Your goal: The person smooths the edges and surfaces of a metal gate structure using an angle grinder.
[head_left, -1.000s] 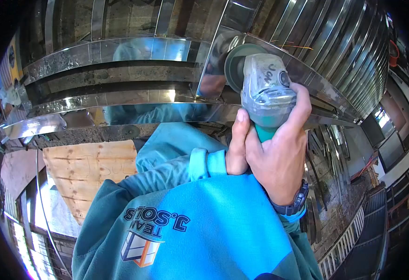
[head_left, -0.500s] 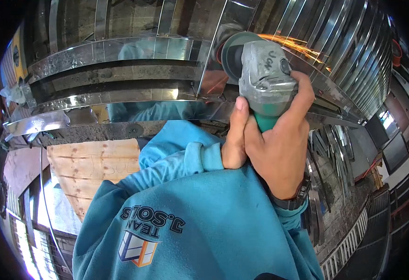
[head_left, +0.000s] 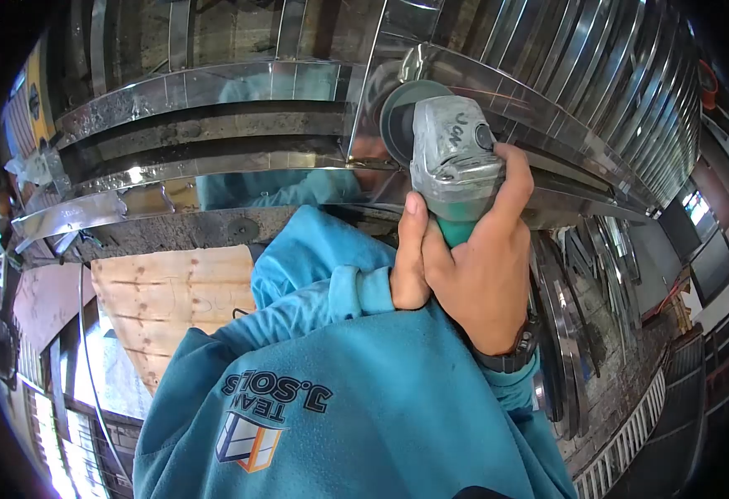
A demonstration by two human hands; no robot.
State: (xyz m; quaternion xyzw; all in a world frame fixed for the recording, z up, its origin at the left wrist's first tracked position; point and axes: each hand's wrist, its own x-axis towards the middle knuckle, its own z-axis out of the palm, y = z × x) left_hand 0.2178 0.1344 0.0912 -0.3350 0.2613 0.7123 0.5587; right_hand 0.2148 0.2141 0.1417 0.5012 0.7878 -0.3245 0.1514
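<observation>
An angle grinder (head_left: 456,154) with a scuffed grey head and a green body is in front of my chest. My right hand (head_left: 485,279) wraps round its green body, a finger stretched up along the head's side. My left hand (head_left: 411,262) supports it from the left; the thumb points up and most fingers are hidden beneath. At the head's left edge, the grinder's disc (head_left: 402,125) is over a shiny metal frame (head_left: 281,83), close to a joint between bars. Whether the disc touches the metal cannot be made out.
Several parallel metal bars (head_left: 605,75) run off at the upper right. Loose metal strips (head_left: 560,333) lie on the right. A wooden board (head_left: 173,299) lies at the left, with crumpled clear plastic (head_left: 36,170) further up and a cable (head_left: 86,358) hanging below.
The orange spark stream that flew right from the disc has almost vanished. Both hands and the grinder have shifted slightly left and down in view.
</observation>
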